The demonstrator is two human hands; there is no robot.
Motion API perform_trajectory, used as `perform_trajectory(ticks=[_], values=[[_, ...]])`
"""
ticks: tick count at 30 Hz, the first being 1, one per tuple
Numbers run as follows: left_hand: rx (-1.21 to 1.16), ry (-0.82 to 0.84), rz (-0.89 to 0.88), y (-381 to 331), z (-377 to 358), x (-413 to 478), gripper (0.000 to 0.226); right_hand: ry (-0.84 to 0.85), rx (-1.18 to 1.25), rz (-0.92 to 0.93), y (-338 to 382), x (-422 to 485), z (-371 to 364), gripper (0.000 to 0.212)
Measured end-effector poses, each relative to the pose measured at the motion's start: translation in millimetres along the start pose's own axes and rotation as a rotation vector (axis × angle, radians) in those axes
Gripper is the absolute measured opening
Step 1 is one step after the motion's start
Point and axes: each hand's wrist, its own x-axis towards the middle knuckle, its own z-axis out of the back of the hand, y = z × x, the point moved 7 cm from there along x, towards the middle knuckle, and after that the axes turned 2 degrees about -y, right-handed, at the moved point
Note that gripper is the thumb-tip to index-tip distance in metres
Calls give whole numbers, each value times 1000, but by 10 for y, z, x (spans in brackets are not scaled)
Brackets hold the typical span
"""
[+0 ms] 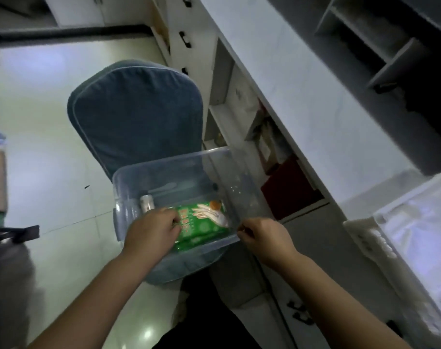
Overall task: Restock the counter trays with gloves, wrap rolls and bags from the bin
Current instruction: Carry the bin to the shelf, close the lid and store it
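A clear bin [128, 177] sits on a blue chair [136, 114] beside a white counter [289, 79]. The left hand [151, 233] reaches into the bin, its fingers curled on the left edge of a green pack [204, 222] printed with gloves, which lies flat by the bin's near wall. The right hand [264, 238] grips the bin's near right corner. A small roll [147, 202] stands at the bin's left wall. A white tray [365, 238] sits on the counter's near end.
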Motion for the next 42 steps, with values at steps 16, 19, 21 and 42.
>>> perform_trajectory(ticks=[16, 19, 21, 42], values=[[108, 202, 334, 1189, -764, 743, 15, 556, -73, 7, -427, 1679, -1881, 24], [110, 216, 307, 1305, -946, 883, 16, 692, -101, -3, -492, 1771, -2372, 27], [109, 222, 293, 1386, -1027, 985, 18, 795, -120, 16, -493, 1794, -2673, 31], [197, 328, -206, 1698, -936, 1675, 18, 413, -280, -185, -30, 1922, -2641, 46]])
